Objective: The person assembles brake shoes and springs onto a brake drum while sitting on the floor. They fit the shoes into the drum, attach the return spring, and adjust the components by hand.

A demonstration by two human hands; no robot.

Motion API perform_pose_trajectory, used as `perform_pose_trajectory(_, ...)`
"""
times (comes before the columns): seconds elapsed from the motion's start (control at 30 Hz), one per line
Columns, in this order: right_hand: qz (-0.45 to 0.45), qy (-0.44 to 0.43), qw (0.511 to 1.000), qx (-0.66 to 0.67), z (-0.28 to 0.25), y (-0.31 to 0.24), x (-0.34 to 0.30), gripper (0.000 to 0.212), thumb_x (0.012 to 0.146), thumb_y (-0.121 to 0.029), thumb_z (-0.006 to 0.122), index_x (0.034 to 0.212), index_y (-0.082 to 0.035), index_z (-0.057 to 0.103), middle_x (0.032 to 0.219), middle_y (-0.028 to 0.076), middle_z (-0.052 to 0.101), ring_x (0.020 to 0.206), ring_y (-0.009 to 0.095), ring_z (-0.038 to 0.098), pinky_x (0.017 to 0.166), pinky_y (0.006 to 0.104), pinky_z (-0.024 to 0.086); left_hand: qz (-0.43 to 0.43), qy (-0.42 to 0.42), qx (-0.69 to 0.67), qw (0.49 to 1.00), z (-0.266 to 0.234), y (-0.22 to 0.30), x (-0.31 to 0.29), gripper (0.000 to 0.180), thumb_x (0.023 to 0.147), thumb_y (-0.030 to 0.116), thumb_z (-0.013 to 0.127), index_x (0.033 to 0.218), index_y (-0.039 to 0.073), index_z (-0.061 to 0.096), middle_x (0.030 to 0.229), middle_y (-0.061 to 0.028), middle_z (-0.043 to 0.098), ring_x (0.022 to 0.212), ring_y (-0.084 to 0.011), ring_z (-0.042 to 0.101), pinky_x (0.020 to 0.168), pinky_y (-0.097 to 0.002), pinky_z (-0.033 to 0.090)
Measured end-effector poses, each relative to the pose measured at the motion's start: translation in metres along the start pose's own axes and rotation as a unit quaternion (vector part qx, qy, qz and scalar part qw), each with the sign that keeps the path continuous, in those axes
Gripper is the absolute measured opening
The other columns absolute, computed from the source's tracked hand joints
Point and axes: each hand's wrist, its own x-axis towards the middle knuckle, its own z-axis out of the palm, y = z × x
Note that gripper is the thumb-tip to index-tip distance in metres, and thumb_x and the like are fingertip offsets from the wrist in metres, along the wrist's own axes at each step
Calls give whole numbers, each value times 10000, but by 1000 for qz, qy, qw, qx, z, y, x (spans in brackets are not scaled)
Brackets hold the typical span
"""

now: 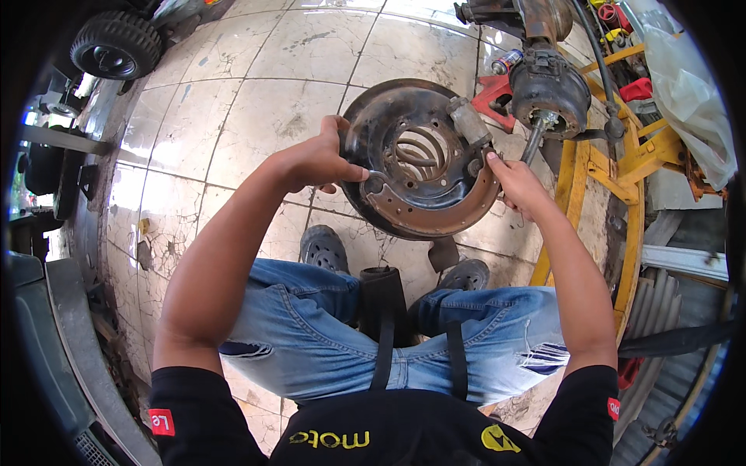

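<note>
A round black brake backing plate (373,109) is held in front of my knees, with a large hole in its middle. A curved, rust-brown brake shoe (423,220) lies along its near side. My left hand (315,159) grips the plate's left edge, its thumb over the front beside the shoe's left end. With thumb and fingers, my right hand (517,185) pinches the shoe's right end, just below the grey wheel cylinder (469,122). The fingers behind the plate are partly hidden. Through the hole a coil spring (416,151) shows.
An axle with a round hub (550,97) stands at the far right, beside a red stand (493,101) and a spray can (507,61). A yellow metal frame (575,179) runs along my right. A wheel (116,46) is at the far left, above tiled floor (291,46).
</note>
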Motion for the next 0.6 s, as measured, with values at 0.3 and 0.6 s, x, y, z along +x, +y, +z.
perform_pose_trajectory(0.3,-49,38,997,-43,2,5,9,635,987,-538,460,687,12,561,532,74,496,470,201,509,490,390,404,-16,34,-47,998,1,-6,10,942,896,321,733,1466,-12,60,1082,-235,656,873,-236,681,700,-351,565)
perform_pose_trajectory(0.6,-136,61,984,-96,2,20,22,602,1011,-521,458,717,-4,551,521,20,438,434,148,459,441,337,378,30,42,37,998,2,-19,29,957,891,278,734,1467,-28,34,1032,-195,654,797,-202,655,577,-287,530)
